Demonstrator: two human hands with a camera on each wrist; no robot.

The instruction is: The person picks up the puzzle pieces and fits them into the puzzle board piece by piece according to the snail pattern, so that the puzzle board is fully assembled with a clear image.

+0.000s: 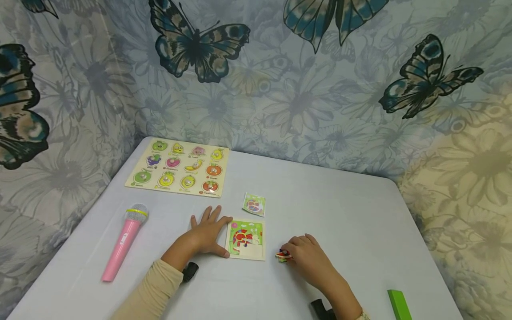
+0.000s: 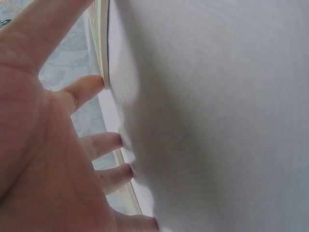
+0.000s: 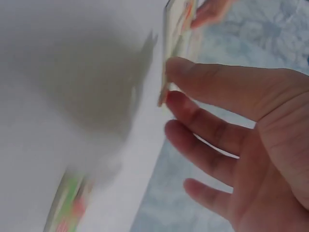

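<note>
A small square puzzle board (image 1: 246,240) with a red snail picture lies on the table, its lower part showing bare wood. My left hand (image 1: 206,235) is spread at its left side, index finger at the upper corner and thumb at the lower one. In the left wrist view, a fingertip (image 2: 94,83) touches the board's edge. To the right of the board, my right hand (image 1: 308,258) pinches a small colourful puzzle piece (image 1: 283,254) between thumb and index finger. The right wrist view shows this thin piece (image 3: 163,95) edge-on. A blurred green and red piece (image 3: 67,203) lies lower in that view.
A square picture card (image 1: 254,204) lies behind the board. Farther back left is a large fruit puzzle board (image 1: 180,166). A pink toy microphone (image 1: 125,242) lies at the left, a green block (image 1: 399,304) near the front right. A butterfly-patterned cloth (image 1: 300,98) hangs behind the table.
</note>
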